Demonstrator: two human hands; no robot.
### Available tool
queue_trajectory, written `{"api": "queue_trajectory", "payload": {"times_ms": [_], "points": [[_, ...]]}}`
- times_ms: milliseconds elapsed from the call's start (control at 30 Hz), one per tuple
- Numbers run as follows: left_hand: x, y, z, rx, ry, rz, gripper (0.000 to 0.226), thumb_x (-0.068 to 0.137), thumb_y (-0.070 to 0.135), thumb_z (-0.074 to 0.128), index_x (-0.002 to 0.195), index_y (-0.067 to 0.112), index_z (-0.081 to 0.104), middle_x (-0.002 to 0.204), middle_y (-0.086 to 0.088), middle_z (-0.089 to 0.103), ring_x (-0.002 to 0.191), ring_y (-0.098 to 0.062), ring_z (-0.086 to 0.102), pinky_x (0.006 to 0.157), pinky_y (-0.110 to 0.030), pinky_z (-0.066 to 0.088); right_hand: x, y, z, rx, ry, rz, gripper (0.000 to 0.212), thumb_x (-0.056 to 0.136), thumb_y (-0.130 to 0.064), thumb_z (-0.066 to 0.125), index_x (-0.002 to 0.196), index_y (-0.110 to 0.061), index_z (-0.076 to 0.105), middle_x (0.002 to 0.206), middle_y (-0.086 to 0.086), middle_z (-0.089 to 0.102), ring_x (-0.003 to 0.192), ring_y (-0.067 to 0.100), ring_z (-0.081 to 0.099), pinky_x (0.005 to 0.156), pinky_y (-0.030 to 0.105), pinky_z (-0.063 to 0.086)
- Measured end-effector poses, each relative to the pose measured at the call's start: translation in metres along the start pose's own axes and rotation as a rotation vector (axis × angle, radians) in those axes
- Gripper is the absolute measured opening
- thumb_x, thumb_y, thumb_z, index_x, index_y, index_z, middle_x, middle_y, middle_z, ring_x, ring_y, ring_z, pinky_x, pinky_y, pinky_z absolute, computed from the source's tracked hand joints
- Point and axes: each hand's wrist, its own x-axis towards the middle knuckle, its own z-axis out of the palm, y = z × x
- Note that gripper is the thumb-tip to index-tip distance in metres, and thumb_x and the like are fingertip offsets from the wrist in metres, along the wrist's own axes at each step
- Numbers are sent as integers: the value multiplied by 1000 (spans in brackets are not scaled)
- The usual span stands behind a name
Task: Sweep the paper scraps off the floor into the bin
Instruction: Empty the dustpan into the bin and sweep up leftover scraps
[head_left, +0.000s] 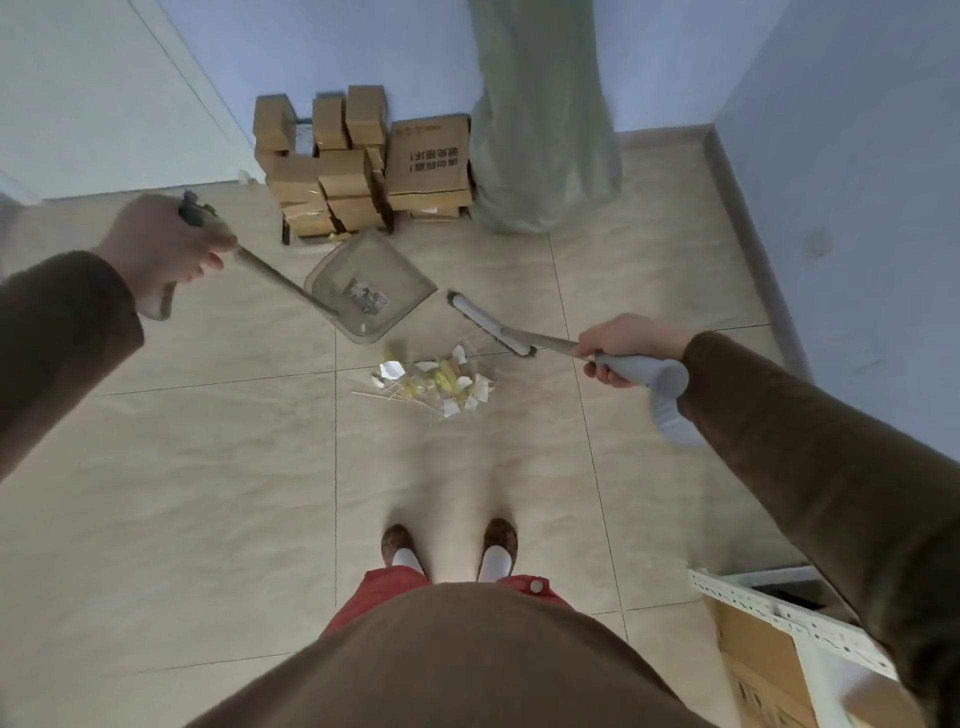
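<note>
**Underfoot: tile, scraps, 2 tools**

Underfoot lies a floor (208, 467) of large beige tiles with thin grout lines, meeting pale blue walls (857, 130). Against the far wall stands a stack of cardboard boxes (358, 166), and just beside them on the right hangs a pale green curtain (545, 130) whose hem reaches the floor. At the lower right corner sits a white frame with another carton (763, 670) under it.

The scraps (441, 384), white and yellow paper bits mixed with thin sticks, lie in 1 loose pile on the floor ahead of the person's 2 slippered feet (449, 545). A few more bits rest inside the dustpan (371, 288), a translucent grey tray tilted above the floor just beyond the pile.

The left hand (166, 244) is closed around the top of the dustpan's long handle, fingers curled under it. The right hand (628, 348) is wrapped tight on the grey grip of the broom (491, 322), whose white head sits just right of the dustpan and at the far edge of the pile; whether it touches the floor I cannot tell. Both sleeves are brown. No bin can be made out.
</note>
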Motion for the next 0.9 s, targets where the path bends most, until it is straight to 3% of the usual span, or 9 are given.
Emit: {"api": "queue_trajectory", "payload": {"times_ms": [100,233,400,500,600,700,767,833,900], "points": [[-39,-40,-17,46,-15,-15,12,87,15,70,86,4,66,86,-18,69,46,-12,55,41,-18,45,10,11,18,63,31,-20,12,99,-15,52,96,-4,49,73,8,50,35,8,46,34,16,43],[-72,-93,-24,85,-37,-79,17,86,14,72,94,0,68,86,-21,71,59,-25,53,55,-27,44,26,26,57,111,104,-102,6,98,-5,47,103,-2,50,71,9,51,46,10,46,34,16,43],[-109,-151,-4,81,-115,-157,14,86,11,71,92,-1,68,83,-24,70,55,-23,50,52,-24,39,63,38,118,150,201,-107,14,101,-3,40,112,-1,47,72,13,52,47,14,51,35,18,46],[-126,-177,14,86,-160,-174,13,85,12,70,92,1,68,82,-22,71,57,-22,52,51,-25,41,85,49,158,64,212,-44,13,104,-7,37,115,-1,42,77,18,56,35,16,58,34,22,47],[-132,-192,29,65,-177,-186,13,86,14,69,91,2,68,81,-20,72,58,-21,55,51,-25,43,102,67,202,23,237,5,34,105,-13,34,136,-1,38,87,15,55,54,19,54,43,28,46],[-135,-190,40,14,-212,-179,13,89,15,67,90,2,67,81,-18,70,59,-19,55,51,-28,45,104,92,252,75,216,26,43,104,-16,29,146,-7,26,92,13,50,58,17,48,39,24,43],[-138,-182,50,-21,-250,-164,12,91,15,65,92,2,65,82,-15,68,60,-18,55,51,-26,45,93,107,286,104,164,-11,42,101,-11,34,143,-7,31,83,7,46,60,18,49,41,26,45],[-138,-169,60,-42,-264,-147,12,91,13,64,93,1,64,80,-14,66,60,-17,55,50,-25,45,78,117,311,179,103,-1,27,101,-14,34,127,-8,42,79,5,46,60,17,48,48,26,43],[-135,-157,67,-48,-259,-137,11,89,10,62,92,0,64,77,-14,65,60,-18,55,51,-26,46,63,121,329,300,71,69,27,103,-17,30,116,0,45,74,7,45,55,15,44,45,24,41]]}}
